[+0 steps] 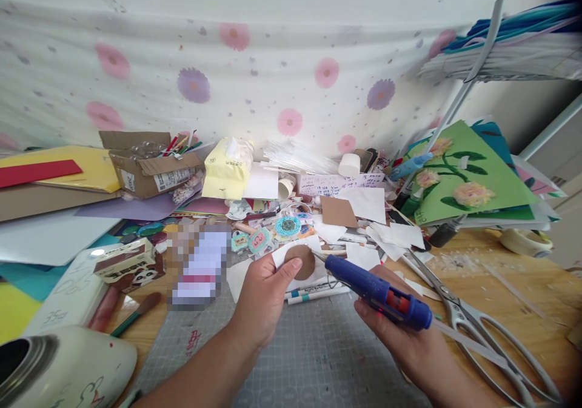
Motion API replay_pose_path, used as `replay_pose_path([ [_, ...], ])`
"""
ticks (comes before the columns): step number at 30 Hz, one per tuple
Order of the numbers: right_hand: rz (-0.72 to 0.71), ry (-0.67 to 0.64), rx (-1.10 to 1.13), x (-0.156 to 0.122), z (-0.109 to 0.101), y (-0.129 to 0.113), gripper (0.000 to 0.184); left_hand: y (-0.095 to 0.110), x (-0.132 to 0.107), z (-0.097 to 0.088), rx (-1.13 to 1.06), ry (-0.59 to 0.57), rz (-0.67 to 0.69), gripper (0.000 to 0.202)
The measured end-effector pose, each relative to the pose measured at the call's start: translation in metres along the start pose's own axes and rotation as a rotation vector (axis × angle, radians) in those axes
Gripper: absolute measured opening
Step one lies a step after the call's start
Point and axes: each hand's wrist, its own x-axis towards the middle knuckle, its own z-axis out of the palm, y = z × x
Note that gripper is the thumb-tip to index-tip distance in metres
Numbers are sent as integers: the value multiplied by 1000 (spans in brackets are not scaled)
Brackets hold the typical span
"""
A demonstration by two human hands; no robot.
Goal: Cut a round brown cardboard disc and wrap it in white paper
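Note:
Pinched in my left hand (266,290) is a brown cardboard disc (301,261), held above the cutting mat with white paper showing behind it. My right hand (400,335) is wrapped round a blue hot glue gun (377,293). A clear glue stick (468,342) sticks out of the gun's back end, and a small red light glows near the grip. The gun's metal nozzle points left and reaches the disc's upper right edge; I cannot tell whether it touches. Below the disc, several markers (318,296) lie on the grey cutting mat (300,353).
Large scissors (468,317) lie open-bladed at right on the wooden table (504,268). A panda box (130,265), a brush (140,312) and a white flask (73,365) stand or lie at left. Behind are a brown cardboard square (339,211), a cardboard box (150,165) and green flower card (473,177).

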Motion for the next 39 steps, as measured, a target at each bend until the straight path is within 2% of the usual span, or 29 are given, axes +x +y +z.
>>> replay_pose_path([
  [7,-24,28,-7,-5,3,10,21,-3,0,-1,-25,-10,-8,28],
  [14,-7,-18,3,-5,3,7,25,1,0,1,-74,31,-27,23],
  [19,-17,5,-14,-8,5,11,24,4,1,2,-143,39,-42,24],
  [27,-4,-49,51,-6,3,2,13,6,0,2,-153,72,-55,22],
  [35,-35,-32,-45,-8,6,7,24,8,0,4,-171,92,-61,20],
  [39,-39,-50,-69,-8,7,9,23,8,0,3,-196,109,-64,23],
])
